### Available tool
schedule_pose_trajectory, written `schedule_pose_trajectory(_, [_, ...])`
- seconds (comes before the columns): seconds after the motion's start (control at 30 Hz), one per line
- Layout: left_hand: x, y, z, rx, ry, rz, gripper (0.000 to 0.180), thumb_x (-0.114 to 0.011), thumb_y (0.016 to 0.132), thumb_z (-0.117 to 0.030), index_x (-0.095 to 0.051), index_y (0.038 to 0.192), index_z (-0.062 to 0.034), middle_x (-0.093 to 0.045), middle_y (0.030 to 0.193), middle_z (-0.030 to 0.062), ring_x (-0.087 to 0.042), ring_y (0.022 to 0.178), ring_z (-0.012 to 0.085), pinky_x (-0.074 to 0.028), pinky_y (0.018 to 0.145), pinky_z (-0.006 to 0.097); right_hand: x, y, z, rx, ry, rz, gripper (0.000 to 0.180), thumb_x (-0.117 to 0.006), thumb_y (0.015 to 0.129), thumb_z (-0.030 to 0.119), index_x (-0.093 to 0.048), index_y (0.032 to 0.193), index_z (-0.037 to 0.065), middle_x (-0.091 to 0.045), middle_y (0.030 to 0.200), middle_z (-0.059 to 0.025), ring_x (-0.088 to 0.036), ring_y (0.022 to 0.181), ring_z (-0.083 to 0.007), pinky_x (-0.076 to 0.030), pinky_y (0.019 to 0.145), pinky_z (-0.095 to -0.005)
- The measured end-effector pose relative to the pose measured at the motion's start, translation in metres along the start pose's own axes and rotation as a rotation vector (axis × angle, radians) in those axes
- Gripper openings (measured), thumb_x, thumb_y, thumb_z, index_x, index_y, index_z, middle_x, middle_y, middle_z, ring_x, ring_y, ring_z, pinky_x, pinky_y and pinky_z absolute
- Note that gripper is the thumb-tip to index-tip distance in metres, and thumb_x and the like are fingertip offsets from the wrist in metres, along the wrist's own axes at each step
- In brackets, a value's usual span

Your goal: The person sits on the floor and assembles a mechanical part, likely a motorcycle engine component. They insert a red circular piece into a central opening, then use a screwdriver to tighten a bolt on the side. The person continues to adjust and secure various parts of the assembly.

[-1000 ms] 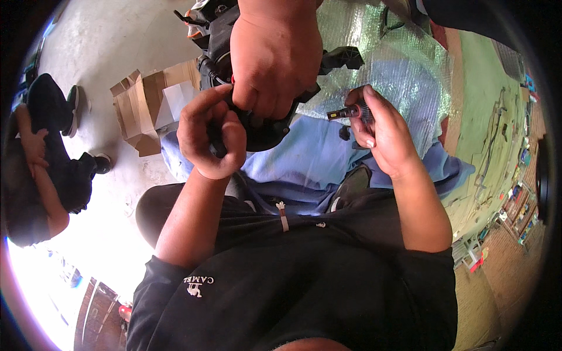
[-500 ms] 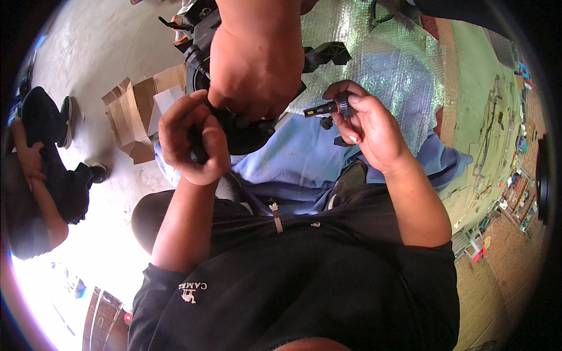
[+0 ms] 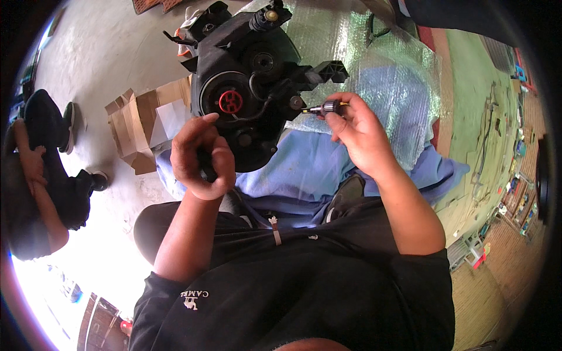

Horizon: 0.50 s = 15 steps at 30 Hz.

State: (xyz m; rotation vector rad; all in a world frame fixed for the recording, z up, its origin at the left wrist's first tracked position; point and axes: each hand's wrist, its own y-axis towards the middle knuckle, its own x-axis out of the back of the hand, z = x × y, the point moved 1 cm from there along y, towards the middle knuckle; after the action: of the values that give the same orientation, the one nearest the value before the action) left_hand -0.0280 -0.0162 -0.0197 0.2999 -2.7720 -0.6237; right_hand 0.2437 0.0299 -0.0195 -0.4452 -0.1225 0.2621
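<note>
At left, my left hand [image 3: 202,157] curls beside the lower left edge of a black headlight [image 3: 246,73]; whether its fingers grip anything, I cannot tell. The headlight bears a red disc [image 3: 230,102]. Just right of the headlight, the bulb [image 3: 328,108] is pinched in the fingers of my right hand [image 3: 362,131]. It appears light and stiff, likely fragile at its slim tip, hence best held by the ribbed base. Its long axis lies nearly level, tip pointing left toward the headlight.

Cardboard [image 3: 136,130] lies left of the housing [image 3: 249,90]
</note>
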Motion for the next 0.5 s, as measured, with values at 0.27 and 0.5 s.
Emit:
schedule_pose_trajectory(0.27, [-0.007, 0.004, 0.005, -0.054, -0.141, -0.074, 0.047, -0.046, 0.063, 0.013, -0.060, 0.108, 0.0102, -0.052, 0.077, 0.0034, -0.038, 0.056, 0.0075, -0.031, 0.051, 0.020, 0.035, 0.031, 0.116, 0.286, -0.455, 0.124, 0.035, -0.066, 0.095, 0.012, -0.056, 0.128, 0.005, -0.060, 0.105, 0.0022, -0.052, 0.087, -0.0051, -0.045, 0.077, -0.0202])
schedule_pose_trajectory(0.5, [-0.003, 0.019, -0.007, -0.094, -0.017, 0.008, 0.047, -0.050, 0.058, 0.011, -0.063, 0.103, 0.0042, -0.049, 0.061, 0.0051, -0.045, 0.049, 0.0209, -0.037, 0.048, 0.032, 0.024, 0.105, 0.124, 0.463, -0.982, 0.372, 0.041, -0.064, 0.092, 0.009, -0.056, 0.133, 0.010, -0.065, 0.111, -0.0081, -0.062, 0.100, -0.0174, -0.049, 0.088, -0.0297])
